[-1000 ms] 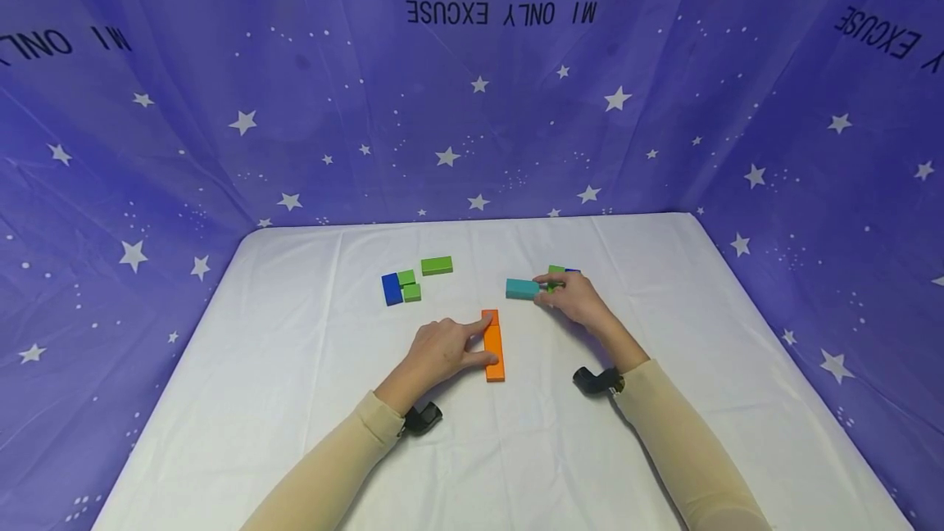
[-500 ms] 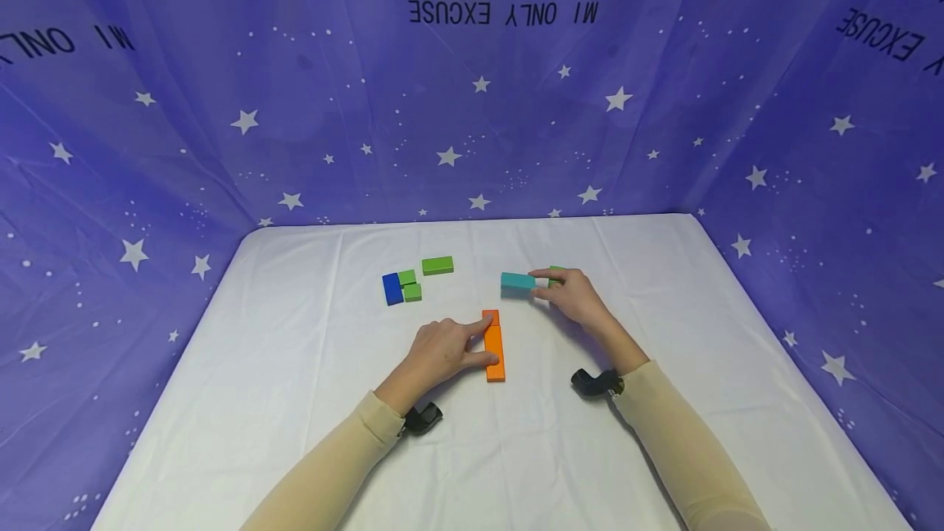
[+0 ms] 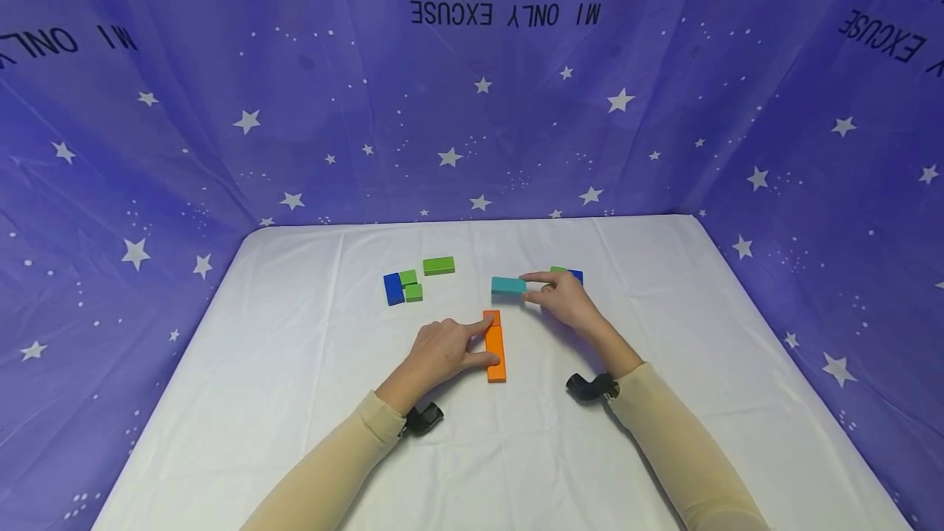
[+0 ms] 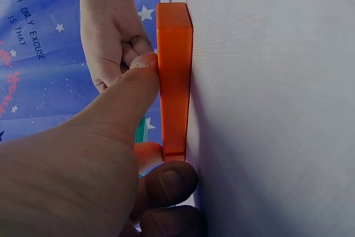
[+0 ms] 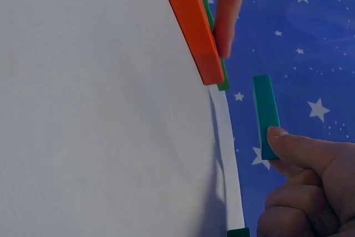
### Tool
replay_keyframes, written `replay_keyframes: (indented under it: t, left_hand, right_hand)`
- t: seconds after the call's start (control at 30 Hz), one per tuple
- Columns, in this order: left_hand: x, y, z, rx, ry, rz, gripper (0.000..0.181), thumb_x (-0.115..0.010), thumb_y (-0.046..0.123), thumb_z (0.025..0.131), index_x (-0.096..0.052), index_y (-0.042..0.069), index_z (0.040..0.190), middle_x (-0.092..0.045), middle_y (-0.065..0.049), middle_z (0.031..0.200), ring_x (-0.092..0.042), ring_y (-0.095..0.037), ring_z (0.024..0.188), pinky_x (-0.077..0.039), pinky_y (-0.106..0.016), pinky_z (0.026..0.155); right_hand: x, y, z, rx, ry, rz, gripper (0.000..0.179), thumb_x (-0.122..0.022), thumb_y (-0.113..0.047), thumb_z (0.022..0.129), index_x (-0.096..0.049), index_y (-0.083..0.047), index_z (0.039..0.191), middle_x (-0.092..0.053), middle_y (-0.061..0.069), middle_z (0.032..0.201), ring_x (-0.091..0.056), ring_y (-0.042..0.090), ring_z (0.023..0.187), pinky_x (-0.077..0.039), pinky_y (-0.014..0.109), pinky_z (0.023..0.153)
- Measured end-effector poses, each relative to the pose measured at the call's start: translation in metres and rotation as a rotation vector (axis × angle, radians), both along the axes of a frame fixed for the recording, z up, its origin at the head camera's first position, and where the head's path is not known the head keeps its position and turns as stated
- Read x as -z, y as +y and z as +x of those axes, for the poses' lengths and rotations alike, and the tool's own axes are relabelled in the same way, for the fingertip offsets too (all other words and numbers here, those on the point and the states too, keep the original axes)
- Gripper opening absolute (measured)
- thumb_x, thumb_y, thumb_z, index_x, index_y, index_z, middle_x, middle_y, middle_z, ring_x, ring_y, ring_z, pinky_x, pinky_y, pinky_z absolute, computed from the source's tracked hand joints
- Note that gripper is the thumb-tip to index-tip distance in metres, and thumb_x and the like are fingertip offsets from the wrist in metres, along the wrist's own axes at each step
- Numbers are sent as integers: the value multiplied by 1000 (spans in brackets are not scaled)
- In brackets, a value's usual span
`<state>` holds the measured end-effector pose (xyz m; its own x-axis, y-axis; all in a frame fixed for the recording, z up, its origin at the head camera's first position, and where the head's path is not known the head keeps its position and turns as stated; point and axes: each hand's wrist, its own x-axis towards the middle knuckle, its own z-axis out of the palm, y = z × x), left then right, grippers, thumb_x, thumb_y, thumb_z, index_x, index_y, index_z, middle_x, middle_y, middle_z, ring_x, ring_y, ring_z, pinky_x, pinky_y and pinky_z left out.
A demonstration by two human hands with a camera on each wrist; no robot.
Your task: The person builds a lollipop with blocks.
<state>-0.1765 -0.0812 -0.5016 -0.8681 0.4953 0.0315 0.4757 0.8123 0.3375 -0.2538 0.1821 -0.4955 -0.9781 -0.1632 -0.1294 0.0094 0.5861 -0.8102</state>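
My right hand (image 3: 566,300) pinches the teal block (image 3: 507,286) by one end, thumb against fingers, and holds it off the bench (image 3: 531,465), beyond the orange pieces and apart from them. My left hand (image 3: 442,351) isn't gripping: its thumb presses the long orange block (image 3: 495,342) while the index finger touches the short orange block (image 3: 496,319) set end to end with it.

The teal block worries me most. With only its near end between my fingertips, the free end could dip or swivel, and a weak pinch would drop it. If I bring it in too low, it could knock the far orange piece askew. Uneven pressure from my left thumb and index finger might also part the two orange pieces at their seam.

My right hand partly covers a green block (image 3: 558,270) beside a blue block (image 3: 576,276), so I can't quite tell how much room my knuckles have there; a careless backward sweep could scatter both.
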Motion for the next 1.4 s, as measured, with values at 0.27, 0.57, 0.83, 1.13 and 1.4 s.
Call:
replay_keyframes:
  t: [0.27, 0.57, 0.83, 1.13, 1.4]
  left_hand:
    - [0, 0, -1, -1, 8, -2, 75, -74, 67, 89, -60, 29, 152, -28, 8, 56, -29, -12, 49, -23, -27, 50]
    - [0, -1, -3, -12, 17, 19, 77, -75, 67, 88, -59, 30, 154, -30, 8, 55, -30, -13, 48, -23, -29, 49]
    - [0, -1, -4, -11, 4, 50, 82, -75, 68, 87, -55, 29, 156, -30, 8, 56, -30, -13, 49, -24, -28, 49]
    - [1, 1, -8, -26, -11, 28, 92, -74, 75, 84, -49, 29, 160, -27, 7, 57, -25, -13, 48, -20, -27, 51]
    - [2, 2, -12, -37, -4, 31, 93, -75, 75, 82, -51, 28, 159, -26, 6, 57, -25, -14, 49, -20, -28, 51]
  right_hand:
    - [1, -12, 2, -43, 0, 35, 44, -80, -33, 93, -75, -21, 134, -38, -6, 60, -36, 13, 57, -30, 25, 53]
    - [8, -21, -1, -104, 51, 44, 42, -81, -31, 93, -77, -17, 132, -40, -7, 58, -39, 11, 55, -31, 23, 53]
    - [12, -26, 1, -120, 30, 62, 42, -79, -28, 94, -75, -15, 134, -42, -6, 57, -38, 11, 53, -30, 23, 52]
    - [16, -29, 2, -111, 19, 83, 43, -79, -27, 93, -75, -16, 134, -39, -6, 57, -35, 11, 53, -28, 24, 52]
    - [15, -31, 3, -106, 11, 87, 41, -79, -25, 93, -76, -16, 133, -37, -6, 58, -35, 12, 53, -27, 24, 52]
